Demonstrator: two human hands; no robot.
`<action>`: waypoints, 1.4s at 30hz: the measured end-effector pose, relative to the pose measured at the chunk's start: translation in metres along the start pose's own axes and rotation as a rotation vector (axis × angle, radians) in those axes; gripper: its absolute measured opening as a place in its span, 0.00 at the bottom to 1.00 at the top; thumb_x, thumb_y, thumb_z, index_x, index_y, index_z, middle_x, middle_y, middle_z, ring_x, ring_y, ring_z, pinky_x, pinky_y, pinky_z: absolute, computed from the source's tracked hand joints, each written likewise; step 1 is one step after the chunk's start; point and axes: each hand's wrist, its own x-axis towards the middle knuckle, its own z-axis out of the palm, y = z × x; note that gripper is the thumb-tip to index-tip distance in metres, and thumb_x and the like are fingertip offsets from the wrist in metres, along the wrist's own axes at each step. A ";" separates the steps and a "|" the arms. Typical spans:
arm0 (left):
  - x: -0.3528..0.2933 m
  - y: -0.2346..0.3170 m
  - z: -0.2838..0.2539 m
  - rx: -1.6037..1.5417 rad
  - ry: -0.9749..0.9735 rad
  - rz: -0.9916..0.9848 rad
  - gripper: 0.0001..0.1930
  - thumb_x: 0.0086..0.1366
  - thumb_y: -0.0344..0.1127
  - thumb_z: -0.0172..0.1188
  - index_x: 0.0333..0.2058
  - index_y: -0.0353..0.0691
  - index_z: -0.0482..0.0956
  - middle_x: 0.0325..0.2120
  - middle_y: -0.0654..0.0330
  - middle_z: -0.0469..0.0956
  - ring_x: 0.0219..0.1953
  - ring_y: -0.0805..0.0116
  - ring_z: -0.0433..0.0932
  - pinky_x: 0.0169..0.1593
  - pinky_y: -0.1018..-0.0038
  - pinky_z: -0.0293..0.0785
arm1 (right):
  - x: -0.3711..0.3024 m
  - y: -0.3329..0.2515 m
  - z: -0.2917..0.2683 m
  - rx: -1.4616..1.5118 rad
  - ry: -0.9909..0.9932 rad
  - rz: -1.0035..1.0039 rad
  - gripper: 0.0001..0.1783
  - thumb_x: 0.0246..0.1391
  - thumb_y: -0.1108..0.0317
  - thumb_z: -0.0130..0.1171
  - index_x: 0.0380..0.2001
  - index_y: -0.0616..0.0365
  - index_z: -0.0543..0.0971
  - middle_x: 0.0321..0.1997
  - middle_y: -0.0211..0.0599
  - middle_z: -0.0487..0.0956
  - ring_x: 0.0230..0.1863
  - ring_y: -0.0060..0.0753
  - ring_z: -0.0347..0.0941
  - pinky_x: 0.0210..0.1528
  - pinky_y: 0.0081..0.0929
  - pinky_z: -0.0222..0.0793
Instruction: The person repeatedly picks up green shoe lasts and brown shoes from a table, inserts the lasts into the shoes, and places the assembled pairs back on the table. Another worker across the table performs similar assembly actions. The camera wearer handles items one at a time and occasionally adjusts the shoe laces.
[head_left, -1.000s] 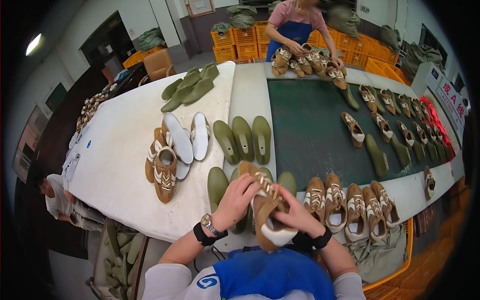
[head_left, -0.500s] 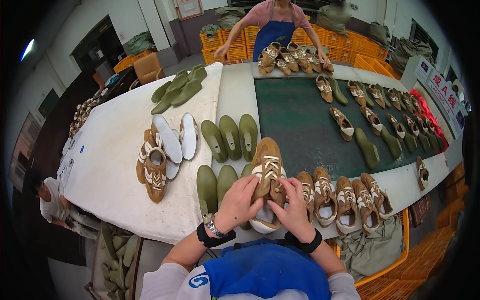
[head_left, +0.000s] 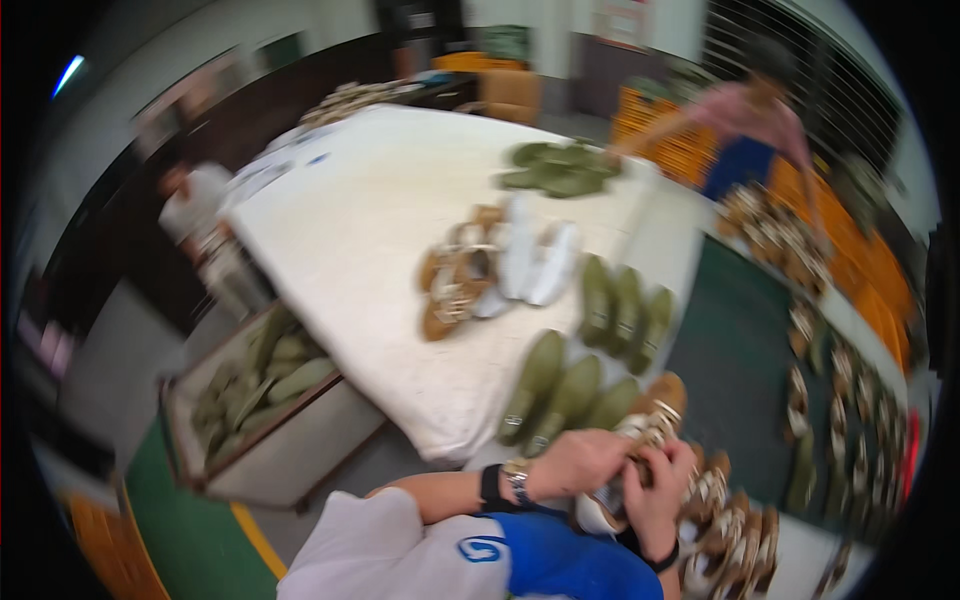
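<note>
Both my hands are closed on a brown sneaker (head_left: 664,402) with pale laces, toe pointing away from me. My left hand (head_left: 585,462), with a metal watch at the wrist, grips its left side. My right hand (head_left: 660,490) holds the opening and tongue area from the right; motion blur smears the fingertips. Beside the sneaker stand green shoe lasts (head_left: 570,402) in a row, with another row of lasts (head_left: 625,310) farther off. More brown sneakers (head_left: 735,540) line the table edge to the right of my hands.
On the white-covered table (head_left: 370,240) lie a pile of sneakers (head_left: 455,290) with white insoles (head_left: 550,265), and more lasts (head_left: 560,168) beyond. A cart of lasts (head_left: 260,390) stands left. The green conveyor belt (head_left: 730,370) carries shoes and lasts. Co-workers stand far right and left.
My view has swung left, so the table and belt appear shifted right and tilted. The sneaker stays in both my hands. The far co-worker's arm reaches toward the pile of lasts.
</note>
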 end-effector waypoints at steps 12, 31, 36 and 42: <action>-0.070 0.003 -0.044 0.105 0.109 -0.354 0.25 0.55 0.29 0.57 0.54 0.43 0.69 0.30 0.58 0.72 0.31 0.56 0.76 0.31 0.66 0.73 | 0.035 -0.022 0.028 0.480 -0.597 -0.317 0.13 0.40 0.75 0.64 0.26 0.61 0.68 0.40 0.42 0.64 0.44 0.39 0.61 0.49 0.30 0.57; -0.065 0.021 -0.059 0.361 0.159 -0.180 0.14 0.56 0.32 0.56 0.43 0.44 0.76 0.33 0.60 0.72 0.34 0.61 0.75 0.34 0.69 0.74 | 0.020 -0.039 0.028 0.379 -0.360 -0.113 0.19 0.41 0.72 0.70 0.38 0.62 0.75 0.40 0.42 0.73 0.36 0.38 0.71 0.33 0.27 0.68; -0.039 0.035 -0.056 0.093 0.089 -0.110 0.13 0.50 0.24 0.59 0.37 0.39 0.80 0.36 0.53 0.75 0.37 0.52 0.75 0.38 0.64 0.72 | 0.004 -0.034 -0.010 0.305 -0.374 -0.053 0.20 0.46 0.69 0.68 0.43 0.60 0.77 0.34 0.43 0.78 0.32 0.41 0.77 0.34 0.30 0.74; 0.005 0.053 -0.041 -0.194 -0.046 -0.100 0.07 0.51 0.21 0.56 0.28 0.40 0.79 0.37 0.60 0.75 0.42 0.56 0.70 0.47 0.65 0.68 | -0.016 -0.032 -0.048 0.367 -0.139 0.057 0.21 0.49 0.73 0.65 0.48 0.60 0.74 0.32 0.42 0.78 0.30 0.35 0.78 0.34 0.28 0.74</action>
